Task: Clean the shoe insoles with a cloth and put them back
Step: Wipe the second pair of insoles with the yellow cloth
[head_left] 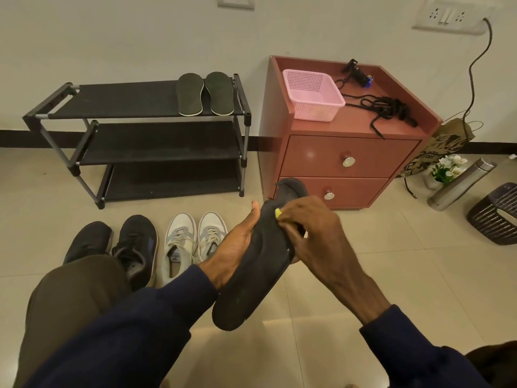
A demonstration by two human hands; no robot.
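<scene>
Left grip (237,247) holds the dark insole (251,289) from below, palm under its middle, thumb up along the left edge; closed on it; fingers mostly hidden behind the insole. The insole is in the air over the floor (363,261), in front of my knee, heel end low and near me, toe end tilted up and away toward the cabinet (335,155); toe tip curls over a bit. Right grip (310,228) comes in from the right, fingers curled and pinching a yellow cloth (278,213) against the upper part of the insole; only a small bit of cloth shows past the knuckles, so I cannot tell its full shape.

Two more insoles (189,94) lie side by side, flat, at the right end of the top shelf of the black shoe rack (126,102); lower shelves dark.

On the floor before the rack: a pair of dark shoes (137,242) on the left, a pair of white sneakers (179,242) just beside them on the right, toes pointing to the rack; my knee covers part of the dark pair.

Cabinet stands right of the rack, two drawers closed; its tabletop carries a pink basket (313,93) and a tangle of black laces (389,109) near it; a steel bottle (458,186) stands on the floor to the right.
</scene>
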